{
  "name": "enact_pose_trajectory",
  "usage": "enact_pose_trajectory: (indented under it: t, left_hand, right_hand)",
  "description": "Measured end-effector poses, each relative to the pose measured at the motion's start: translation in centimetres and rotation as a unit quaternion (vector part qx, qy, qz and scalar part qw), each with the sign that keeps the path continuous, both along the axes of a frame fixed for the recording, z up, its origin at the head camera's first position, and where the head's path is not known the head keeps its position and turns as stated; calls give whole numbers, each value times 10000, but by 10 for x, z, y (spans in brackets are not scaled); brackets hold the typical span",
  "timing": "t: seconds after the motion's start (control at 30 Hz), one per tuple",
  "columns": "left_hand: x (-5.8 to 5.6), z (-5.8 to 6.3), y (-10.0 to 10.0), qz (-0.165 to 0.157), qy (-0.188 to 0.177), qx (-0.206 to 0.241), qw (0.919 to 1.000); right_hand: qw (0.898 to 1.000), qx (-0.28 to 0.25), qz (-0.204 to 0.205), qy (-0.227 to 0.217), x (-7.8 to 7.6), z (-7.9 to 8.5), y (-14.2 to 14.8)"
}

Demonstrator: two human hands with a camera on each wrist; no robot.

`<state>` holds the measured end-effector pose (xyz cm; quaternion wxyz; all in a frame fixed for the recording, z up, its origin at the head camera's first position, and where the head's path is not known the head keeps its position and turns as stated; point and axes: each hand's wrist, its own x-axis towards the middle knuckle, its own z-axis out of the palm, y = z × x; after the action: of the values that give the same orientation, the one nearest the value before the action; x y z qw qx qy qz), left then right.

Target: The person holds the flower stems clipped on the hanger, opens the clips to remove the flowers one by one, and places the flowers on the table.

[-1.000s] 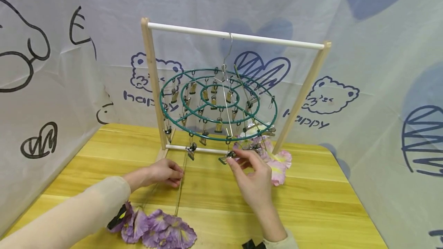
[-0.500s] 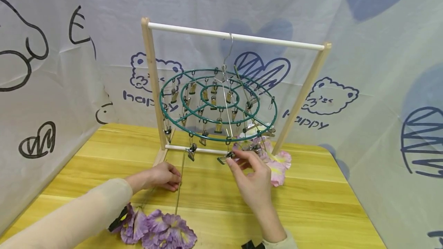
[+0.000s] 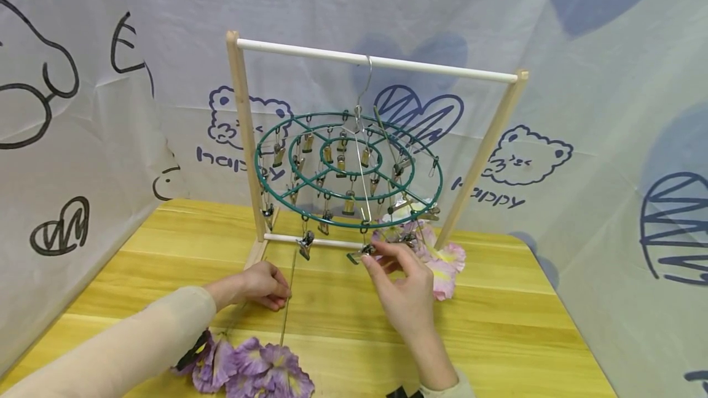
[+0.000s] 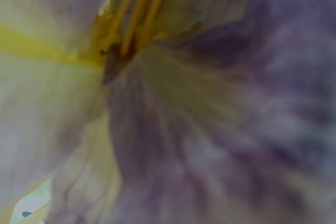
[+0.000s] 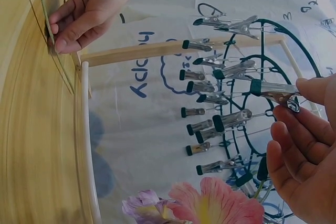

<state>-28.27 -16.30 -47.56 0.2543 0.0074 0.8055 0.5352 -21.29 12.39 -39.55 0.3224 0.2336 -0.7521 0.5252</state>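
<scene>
A round green clip hanger point(image 3: 350, 225) hangs by its hook from a rack. At its front edge my right hand point(image 3: 406, 284) pinches a metal peg point(image 5: 275, 91) between thumb and forefinger; the peg is tilted, its dark-tipped end pointing left in the head view. Low over the table, my left hand point(image 3: 264, 286) holds a thin green flower stem point(image 5: 44, 3) at the fingertips, as the right wrist view shows. That stem runs down to purple artificial flowers point(image 3: 271, 367) at the near left. Purple petals point(image 4: 173, 129) fill the left wrist view and hide the hand there.
The wooden rack point(image 3: 245, 134) with a white top bar point(image 3: 431, 67) stands at the back of the table point(image 3: 498, 324). Several other pegs point(image 3: 306, 244) dangle from the hanger. Pink and purple flowers point(image 3: 442, 269) hang at its right side. Printed cloth point(image 3: 619, 140) surrounds the table.
My left hand has moved slightly nearer to me, toward the purple flowers, and the stem's far end has come a little nearer too. My right hand keeps its pinch on the peg.
</scene>
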Motion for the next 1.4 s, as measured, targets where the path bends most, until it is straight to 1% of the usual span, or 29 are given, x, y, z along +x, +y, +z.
enact_pose_trajectory:
  t: [0.17, 0.37, 0.5, 0.63, 0.77, 0.9, 1.07, 1.17, 1.23, 1.3, 1.4]
  left_hand:
    - [0, 0, 0, -66, 27, -33, 10000]
    - [0, 0, -2, -115, 57, 122, 9998]
    - [1, 4, -4, -133, 107, 284, 9995]
    - [-1, 11, -5, -219, 215, 422, 9986]
    - [-3, 22, -4, -363, 243, 468, 9980]
    - [-1, 37, 0, -525, 243, 508, 9970]
    - [2, 57, 5, -737, 349, 552, 9951]
    - [6, 68, 8, -905, 452, 665, 9926]
    - [8, 74, 11, -989, 526, 787, 9906]
    - [11, 80, 15, -1004, 613, 914, 9888]
    - [17, 86, 24, -855, 806, 1077, 9872]
  right_hand:
    - [10000, 1, -19, -39, 0, 0, 1]
    - [10000, -2, 12, -38, 1, 1, 1]
    - [10000, 9, 48, -14, 2, 1, 0]
    - [10000, 17, 65, 25, 4, 2, 0]
    - [9998, 51, 76, 147, 6, 3, 0]
    - [9996, 89, 62, 277, 8, 3, 1]
    - [9994, 55, 64, 348, 12, 4, 4]
    - [9987, 2, 63, 496, 13, 5, 6]
    - [9976, -59, 66, 689, 14, 5, 7]
    - [9962, -129, 74, 854, 13, 5, 9]
    - [9929, -283, 4, 1153, 12, 6, 13]
